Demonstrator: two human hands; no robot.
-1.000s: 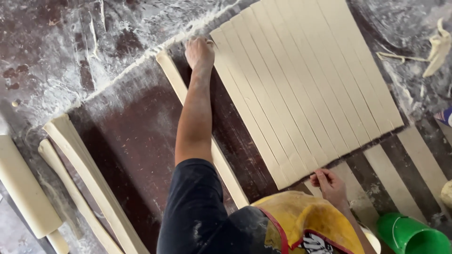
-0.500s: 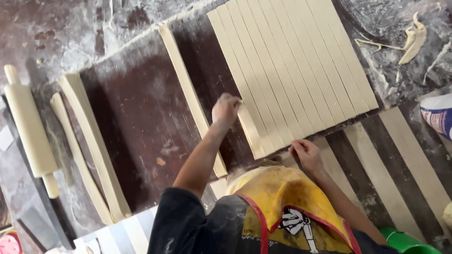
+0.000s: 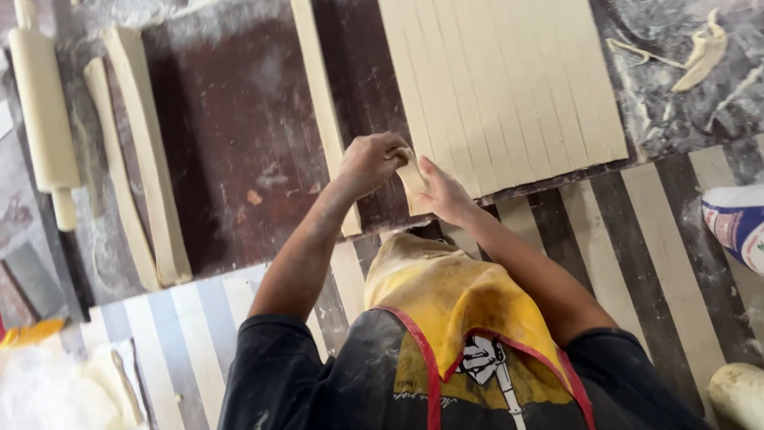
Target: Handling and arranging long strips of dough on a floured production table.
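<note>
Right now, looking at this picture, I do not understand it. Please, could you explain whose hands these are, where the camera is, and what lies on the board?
The camera sits on a person's head and looks down, so the arms are their own. The left hand and right hand together pinch the near end of one dough strip. It belongs to a dough sheet cut into long strips, lying on a dark floured board. One loose strip and folded strips lie to the left, beside a rolling pin.
</note>
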